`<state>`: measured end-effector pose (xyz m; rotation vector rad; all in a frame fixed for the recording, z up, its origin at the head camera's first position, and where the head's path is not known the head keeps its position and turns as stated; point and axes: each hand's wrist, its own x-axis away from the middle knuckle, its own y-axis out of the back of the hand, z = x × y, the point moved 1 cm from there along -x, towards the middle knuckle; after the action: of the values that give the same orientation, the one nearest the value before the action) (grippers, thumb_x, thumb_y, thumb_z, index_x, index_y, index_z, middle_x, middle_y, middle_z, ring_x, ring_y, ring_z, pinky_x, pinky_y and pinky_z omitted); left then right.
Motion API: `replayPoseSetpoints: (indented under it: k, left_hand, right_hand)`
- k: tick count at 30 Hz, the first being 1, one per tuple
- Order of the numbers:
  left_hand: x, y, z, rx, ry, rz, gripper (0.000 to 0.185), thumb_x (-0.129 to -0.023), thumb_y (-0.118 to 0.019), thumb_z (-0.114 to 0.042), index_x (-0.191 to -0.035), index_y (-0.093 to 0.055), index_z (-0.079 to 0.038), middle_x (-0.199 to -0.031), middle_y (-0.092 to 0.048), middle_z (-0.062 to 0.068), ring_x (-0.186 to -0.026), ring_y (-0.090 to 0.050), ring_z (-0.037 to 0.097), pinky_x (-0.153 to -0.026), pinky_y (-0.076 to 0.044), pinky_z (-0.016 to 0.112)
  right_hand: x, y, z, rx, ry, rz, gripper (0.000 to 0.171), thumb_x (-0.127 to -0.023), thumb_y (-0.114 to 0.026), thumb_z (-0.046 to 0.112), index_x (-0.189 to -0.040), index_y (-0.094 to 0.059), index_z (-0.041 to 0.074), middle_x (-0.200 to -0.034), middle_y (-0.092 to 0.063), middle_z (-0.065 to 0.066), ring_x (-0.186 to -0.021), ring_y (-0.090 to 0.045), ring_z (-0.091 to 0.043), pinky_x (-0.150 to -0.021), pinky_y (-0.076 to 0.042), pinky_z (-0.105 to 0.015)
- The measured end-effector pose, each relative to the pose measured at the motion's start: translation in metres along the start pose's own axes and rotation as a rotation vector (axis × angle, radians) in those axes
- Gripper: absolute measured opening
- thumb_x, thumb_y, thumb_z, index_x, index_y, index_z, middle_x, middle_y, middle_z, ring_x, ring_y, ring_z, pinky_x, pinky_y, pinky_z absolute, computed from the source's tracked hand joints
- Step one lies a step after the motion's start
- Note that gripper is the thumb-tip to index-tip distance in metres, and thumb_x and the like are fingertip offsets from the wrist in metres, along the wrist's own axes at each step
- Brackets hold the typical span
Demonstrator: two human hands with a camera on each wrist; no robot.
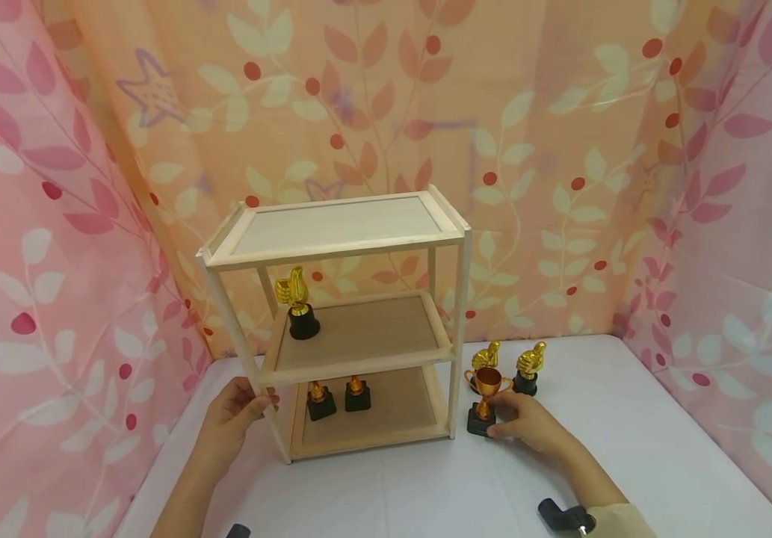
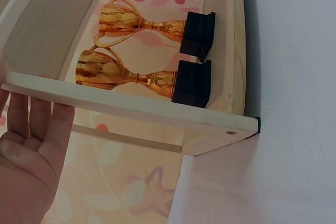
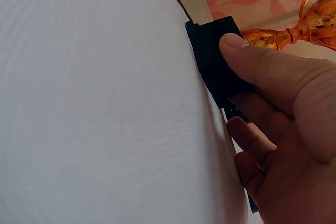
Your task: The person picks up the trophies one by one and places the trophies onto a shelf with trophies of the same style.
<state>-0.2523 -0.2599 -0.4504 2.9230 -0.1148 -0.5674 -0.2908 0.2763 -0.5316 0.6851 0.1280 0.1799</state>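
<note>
A pale wooden three-tier shelf [image 1: 359, 359] stands on the white table. My left hand [image 1: 247, 407] holds its front left post at the middle tier, thumb in front; my fingers [image 2: 37, 124] lie straight against the side. My right hand [image 1: 507, 424] pinches the black base [image 3: 215, 56] of an orange cup trophy [image 1: 486, 385] standing just right of the shelf. Two gold thumbs-up trophies [image 1: 530, 366] stand right behind it. Another thumbs-up trophy [image 1: 297, 302] sits on the middle tier, and two cup trophies [image 2: 136, 74] on the bottom tier.
Leaf-patterned pink and orange curtains [image 1: 56, 261] close in the table on the left, back and right. The white tablecloth [image 1: 661, 426] runs out to the right of the trophies and in front of the shelf. The shelf's top tier [image 1: 335, 224] holds nothing.
</note>
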Motion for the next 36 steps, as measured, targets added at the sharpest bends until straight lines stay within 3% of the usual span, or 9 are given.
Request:
replayPoseSetpoints:
  k: [6,12,17,29,36]
  left_hand:
    - [0.002,0.000,0.002,0.007,0.004,-0.002,0.023,-0.102,-0.059,-0.002,-0.122,-0.049,0.007,-0.106,-0.068,0.005,-0.100,-0.071,0.017,-0.086,-0.058,0.026]
    - [0.003,0.000,0.004,0.017,0.005,-0.003,0.023,-0.102,-0.059,0.000,-0.121,-0.049,0.009,-0.105,-0.068,0.007,-0.100,-0.071,0.019,-0.086,-0.059,0.026]
    - [0.002,0.000,0.002,0.029,-0.011,0.009,0.023,-0.102,-0.059,0.000,-0.120,-0.048,0.009,-0.105,-0.069,0.006,-0.100,-0.071,0.020,-0.086,-0.059,0.027]
    - [0.000,0.000,-0.003,0.021,-0.010,0.009,0.023,-0.102,-0.058,0.000,-0.120,-0.048,0.009,-0.105,-0.068,0.003,-0.100,-0.071,0.018,-0.087,-0.058,0.026]
    - [0.000,0.000,-0.002,0.012,-0.001,0.009,0.023,-0.102,-0.058,0.000,-0.121,-0.048,0.008,-0.106,-0.069,0.004,-0.102,-0.071,0.023,-0.088,-0.058,0.026]
  right_hand:
    - [0.000,0.001,0.001,0.013,0.014,0.007,0.056,-0.077,-0.089,0.027,-0.126,-0.068,0.010,-0.125,-0.070,-0.005,-0.128,-0.059,-0.035,-0.111,-0.041,-0.059]
    - [0.001,0.004,0.003,0.009,0.046,0.022,0.054,-0.081,-0.087,0.027,-0.127,-0.067,0.007,-0.123,-0.070,-0.008,-0.114,-0.066,-0.029,-0.097,-0.054,-0.045]
    - [0.002,0.010,0.012,-0.020,0.033,0.036,0.055,-0.083,-0.085,0.028,-0.129,-0.065,0.006,-0.124,-0.069,-0.011,-0.105,-0.068,-0.025,-0.088,-0.055,-0.039]
    - [0.007,0.033,0.033,0.052,0.067,-0.038,0.057,-0.086,-0.082,0.035,-0.133,-0.063,0.008,-0.128,-0.069,-0.010,-0.117,-0.063,-0.041,-0.099,-0.050,-0.060]
    - [0.013,0.048,0.052,0.043,0.076,-0.068,0.061,-0.089,-0.080,0.036,-0.136,-0.060,0.003,-0.133,-0.065,-0.017,-0.120,-0.062,-0.046,-0.101,-0.050,-0.061]
